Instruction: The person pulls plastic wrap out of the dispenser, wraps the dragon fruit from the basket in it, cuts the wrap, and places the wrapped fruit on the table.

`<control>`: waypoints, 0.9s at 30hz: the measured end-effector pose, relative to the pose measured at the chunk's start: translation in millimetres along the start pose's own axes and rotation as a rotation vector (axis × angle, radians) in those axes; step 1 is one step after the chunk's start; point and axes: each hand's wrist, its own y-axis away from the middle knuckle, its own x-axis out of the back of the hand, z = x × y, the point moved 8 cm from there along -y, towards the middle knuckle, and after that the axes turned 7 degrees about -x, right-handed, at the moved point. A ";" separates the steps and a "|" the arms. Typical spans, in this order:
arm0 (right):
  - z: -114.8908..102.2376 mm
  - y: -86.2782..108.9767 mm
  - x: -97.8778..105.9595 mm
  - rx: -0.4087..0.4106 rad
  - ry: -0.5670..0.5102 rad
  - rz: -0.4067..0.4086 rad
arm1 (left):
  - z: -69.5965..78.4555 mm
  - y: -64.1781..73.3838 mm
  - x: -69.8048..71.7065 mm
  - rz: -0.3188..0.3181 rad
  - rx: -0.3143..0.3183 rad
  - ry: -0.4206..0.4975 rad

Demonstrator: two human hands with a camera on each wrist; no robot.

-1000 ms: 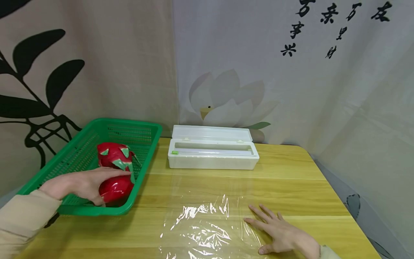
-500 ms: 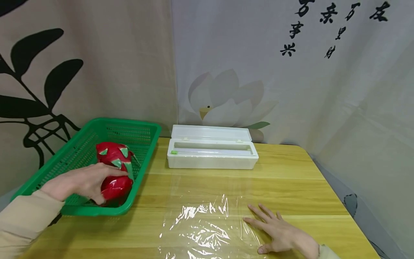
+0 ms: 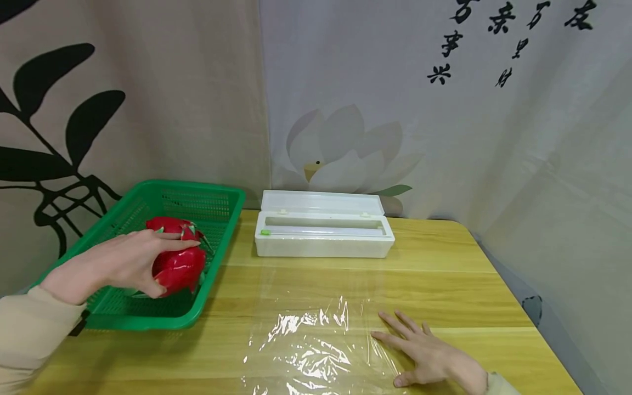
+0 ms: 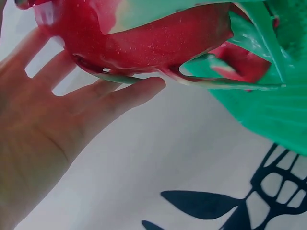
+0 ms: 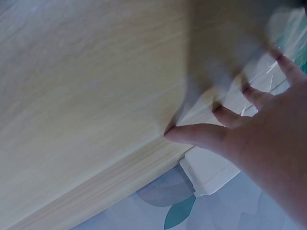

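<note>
A red dragon fruit (image 3: pixel 180 270) with green-tipped scales is gripped by my left hand (image 3: pixel 123 262), thumb in front and fingers over its far side. The left wrist view shows this dragon fruit (image 4: pixel 153 45) close up against the fingers. It is inside or just above the green basket (image 3: pixel 143 323). Another dragon fruit (image 3: pixel 168 224) lies behind it, partly covered by the hand. On the table, a sheet of clear cling film (image 3: pixel 311 343) lies spread out. My right hand (image 3: pixel 427 351), fingers spread, rests on the film's right edge.
Behind the film stands a white cling film box (image 3: pixel 323 248), lid raised, with a small green slider at its left end. The film runs from the box toward the front of the wooden table (image 3: pixel 444 263). A printed curtain (image 3: pixel 207 109) hangs behind.
My left hand has raised the nearer dragon fruit slightly from the basket's front end, moving it up and away from me. My right hand and the film have stayed put.
</note>
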 end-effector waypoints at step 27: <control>-0.8 1.2 0.3 0.013 0.016 0.020 | 100.1 -45.1 43.1 0.094 -0.131 -0.196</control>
